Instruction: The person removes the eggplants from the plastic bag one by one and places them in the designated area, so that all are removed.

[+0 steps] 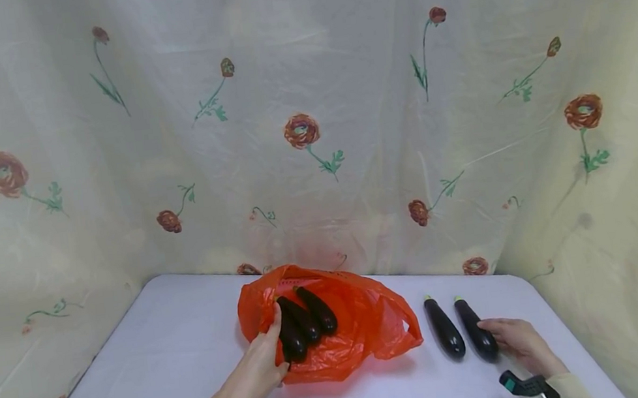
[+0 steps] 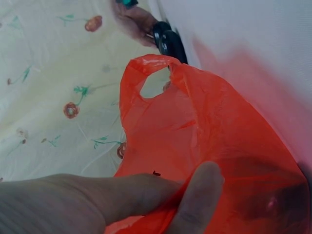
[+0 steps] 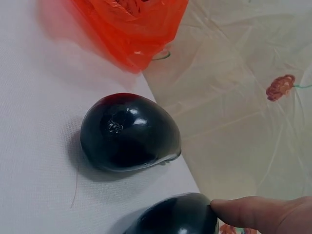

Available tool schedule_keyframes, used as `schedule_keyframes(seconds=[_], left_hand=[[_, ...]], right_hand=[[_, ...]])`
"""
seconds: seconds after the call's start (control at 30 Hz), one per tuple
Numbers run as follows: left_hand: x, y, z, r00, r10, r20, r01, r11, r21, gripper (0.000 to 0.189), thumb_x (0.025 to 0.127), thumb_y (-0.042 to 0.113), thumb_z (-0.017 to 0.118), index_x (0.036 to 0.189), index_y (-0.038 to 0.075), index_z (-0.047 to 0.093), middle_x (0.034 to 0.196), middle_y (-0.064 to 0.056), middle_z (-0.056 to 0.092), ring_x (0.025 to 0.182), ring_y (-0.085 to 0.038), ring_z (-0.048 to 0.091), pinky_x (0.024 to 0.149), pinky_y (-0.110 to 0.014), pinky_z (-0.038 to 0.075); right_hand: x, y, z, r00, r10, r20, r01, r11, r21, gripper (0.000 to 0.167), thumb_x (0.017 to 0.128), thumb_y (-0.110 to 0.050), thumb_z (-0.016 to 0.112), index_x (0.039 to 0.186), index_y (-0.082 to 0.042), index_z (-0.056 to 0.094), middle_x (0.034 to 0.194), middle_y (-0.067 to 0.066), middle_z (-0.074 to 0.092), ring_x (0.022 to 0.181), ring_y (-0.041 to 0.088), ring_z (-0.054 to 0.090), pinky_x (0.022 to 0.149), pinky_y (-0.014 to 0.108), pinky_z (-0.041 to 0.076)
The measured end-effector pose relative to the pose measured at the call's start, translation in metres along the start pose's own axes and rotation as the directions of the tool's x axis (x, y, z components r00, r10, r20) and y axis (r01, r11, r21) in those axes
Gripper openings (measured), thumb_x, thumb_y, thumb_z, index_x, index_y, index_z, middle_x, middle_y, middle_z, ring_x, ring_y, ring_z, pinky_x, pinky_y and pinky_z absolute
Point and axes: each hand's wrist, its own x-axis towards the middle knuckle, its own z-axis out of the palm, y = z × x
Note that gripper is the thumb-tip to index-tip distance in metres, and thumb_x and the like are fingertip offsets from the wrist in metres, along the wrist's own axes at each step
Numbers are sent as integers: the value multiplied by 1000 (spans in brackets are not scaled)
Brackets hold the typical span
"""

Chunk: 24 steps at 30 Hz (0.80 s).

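Observation:
At the middle of the table, a red plastic bag (image 1: pixel 362 315) lies with its mouth toward me. Dark eggplants (image 1: pixel 317 311) lie side by side inside it. My left hand (image 1: pixel 260 360) pinches the bag's left edge between thumb and fingers, as the left wrist view shows up close. On the right, two more eggplants rest on the table, the inner eggplant (image 1: pixel 445 329) and the outer eggplant (image 1: pixel 477 330). My right hand (image 1: pixel 521 341) is at the outer one, a straight finger (image 3: pixel 253 212) touching its upper side. Part of that hand is hidden.
A white cloth covers the table (image 1: pixel 180 333). Behind it and along both sides hangs a pale flowered curtain (image 1: pixel 363 174). One looped handle (image 2: pixel 156 80) of the bag stands up toward the loose eggplants.

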Motion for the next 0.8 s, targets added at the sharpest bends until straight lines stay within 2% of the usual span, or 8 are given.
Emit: schedule_keyframes(seconds=[0.2,0.37,0.57,0.7,0.8], left_hand=[[-1,0,1,1000,1,-7,-1,1000,-4,100,78,-8,72,153,-4,5,108,-26,57,68,-15,52,53,-19,48],[-1,1,0,1000,5,-14,-5,1000,-4,100,78,-9,72,153,-4,5,108,-27,57,66,-15,51,52,-19,47],[-2,1,1,1000,3,-11,-4,1000,-10,100,78,-9,72,153,-3,5,108,-28,56,64,-14,51,52,-19,47],[-1,1,0,1000,-2,-4,2,1000,-21,101,78,-9,72,153,-3,4,113,-31,55,65,-14,52,53,-20,48],[0,1,-1,1000,-17,6,17,999,-30,102,79,-8,72,153,-1,3,113,-29,55,64,-15,52,53,-20,49]], right_hand=[[2,1,2,1000,16,-10,-16,1000,-15,63,93,-28,61,131,20,44,129,33,53,94,15,62,87,38,52],[0,0,2,999,32,-11,-32,999,-6,66,93,-30,60,133,20,43,128,33,54,92,13,62,82,33,53],[0,0,2,999,41,-30,-40,999,25,66,91,-28,63,132,20,43,115,25,64,83,6,61,73,25,54],[1,0,1,998,50,-35,-49,998,31,66,92,-28,61,133,20,42,110,21,66,81,5,61,72,24,53],[0,1,1,999,32,-25,-30,996,79,63,94,-24,58,133,21,40,105,17,69,80,5,62,73,25,55]])
